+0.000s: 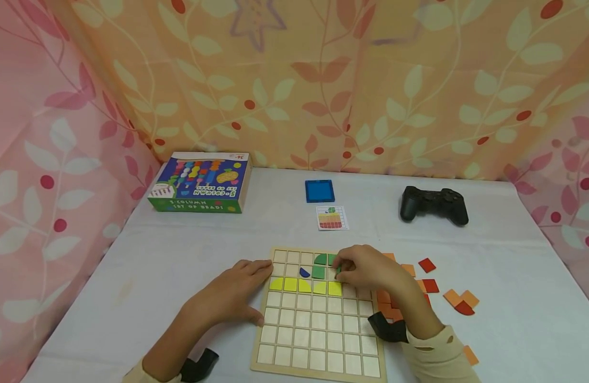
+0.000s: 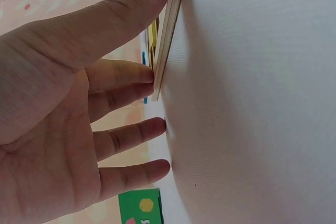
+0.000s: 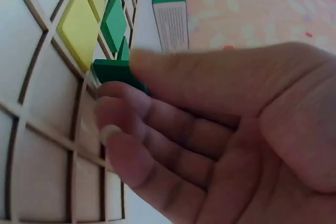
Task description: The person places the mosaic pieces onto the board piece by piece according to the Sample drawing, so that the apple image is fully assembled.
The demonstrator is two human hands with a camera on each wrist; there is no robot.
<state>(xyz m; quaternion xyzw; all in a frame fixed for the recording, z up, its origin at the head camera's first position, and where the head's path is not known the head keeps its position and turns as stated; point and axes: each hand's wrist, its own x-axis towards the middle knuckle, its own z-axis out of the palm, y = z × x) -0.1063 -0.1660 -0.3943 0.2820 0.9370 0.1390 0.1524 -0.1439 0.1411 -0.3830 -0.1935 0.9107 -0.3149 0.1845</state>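
A wooden grid board (image 1: 318,339) lies on the white-covered table. My left hand (image 1: 232,292) rests at its left edge; in the left wrist view the thumb and a finger (image 2: 123,74) touch the edge, the fingers nearly straight. Above the upper part of the board, my right hand (image 1: 371,270) pinches a green tile (image 3: 111,69) between thumb and fingertips, tilted over a cell. Green tiles (image 1: 318,272) sit left of that hand, near a blue half-round tile (image 1: 304,272). A row of yellow tiles (image 1: 290,284) runs below them. The right hand hides some upper-right cells.
Loose red tiles (image 1: 431,286) and orange tiles (image 1: 470,298) lie right of the board, partly behind the right forearm. Beyond the board are a printed pattern card (image 1: 331,219), a blue square case (image 1: 320,191), a black game controller (image 1: 434,206) and a bead-set box (image 1: 203,183).
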